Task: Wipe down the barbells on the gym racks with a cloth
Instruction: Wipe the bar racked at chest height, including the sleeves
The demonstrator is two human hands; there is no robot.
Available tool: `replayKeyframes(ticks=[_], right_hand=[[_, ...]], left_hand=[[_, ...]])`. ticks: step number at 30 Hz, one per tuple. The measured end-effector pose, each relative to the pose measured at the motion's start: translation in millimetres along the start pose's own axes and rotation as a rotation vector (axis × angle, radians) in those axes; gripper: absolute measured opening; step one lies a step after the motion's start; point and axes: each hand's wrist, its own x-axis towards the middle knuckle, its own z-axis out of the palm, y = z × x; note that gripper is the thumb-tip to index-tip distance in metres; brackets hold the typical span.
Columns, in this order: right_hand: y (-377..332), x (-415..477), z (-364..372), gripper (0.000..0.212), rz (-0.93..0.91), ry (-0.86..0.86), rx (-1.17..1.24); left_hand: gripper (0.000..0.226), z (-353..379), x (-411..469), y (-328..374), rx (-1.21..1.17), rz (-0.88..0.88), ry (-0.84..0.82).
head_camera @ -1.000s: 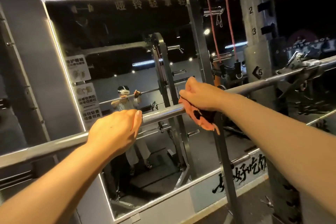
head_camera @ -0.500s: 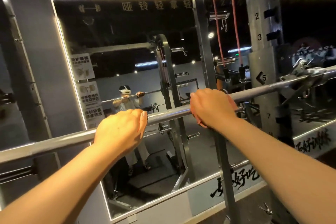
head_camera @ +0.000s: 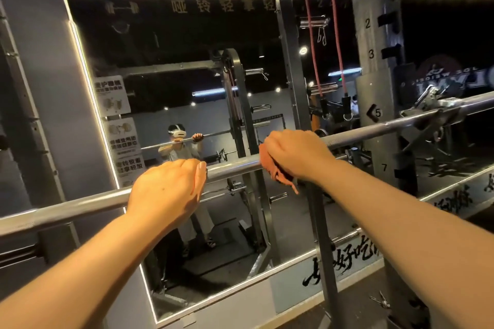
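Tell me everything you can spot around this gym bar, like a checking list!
Surface: no table; dark floor below.
Job's things: bar rests across the rack; an orange-red cloth is on the bar.
Clutter: a small metal clip lies on the floor.
Grips: left grip holds the bare bar; right grip holds the cloth round the bar.
Cables: red bands hang from the top of the rack.
Surroundings: a big mirror with a lit edge, and posters along its left side.
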Motion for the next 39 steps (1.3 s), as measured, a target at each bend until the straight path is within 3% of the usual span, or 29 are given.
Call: replayKeyframes(ticks=[2,6,10,13,15,17,21,25,28,31,33,36,39], right_hand=[[-2,4,2,0.033,0.043,-0.032,0.004],[0,-43,39,0.034,-0.073,0.341,0.135],[1,-71,53,0.047,-0.075,0.391,0.203],[1,-33,14,0.033,-0.003,0.284,0.118],[4,-9,-7,0.037,0.067,0.111,0.025],[-7,-5,-2,0.042,0.161,0.080,-0.068],[-58,-30,20,0.048,-0.033,0.169,0.167],[-36,-29,1,0.043,-0.144,0.066,0.226],[6,-25,-16,0.060,0.010,0.013,0.092],[31,-25,-21,0.078,0.177,-0.072,0.002],[36,-22,-20,0.071,0.194,-0.111,0.084],[35,-18,-32,0.043,0.263,-0.106,0.250],[40,-16,-50,0.018,0.244,0.173,0.026]], left_hand=[[0.041,0,-2,0,-0.003,0.001,0.006],[0.049,-2,-5,3,-0.004,-0.002,0.030],[0.051,-3,-5,5,-0.005,-0.001,0.027],[0.047,-2,-4,5,-0.004,-0.011,0.027],[0.046,-2,-4,5,0.003,-0.007,0.026],[0.047,-3,-4,4,0.010,-0.003,0.040],[0.044,-2,-4,4,0.037,-0.007,0.025],[0.029,-2,-2,2,0.030,0.005,0.009],[0.026,-4,0,4,0.023,0.007,0.004],[0.044,-3,-1,4,0.020,-0.009,0.027],[0.053,-3,-3,4,0.014,-0.021,0.037],[0.055,-5,-4,6,0.008,-0.018,0.049],[0.055,-5,-5,4,0.010,-0.012,0.060]])
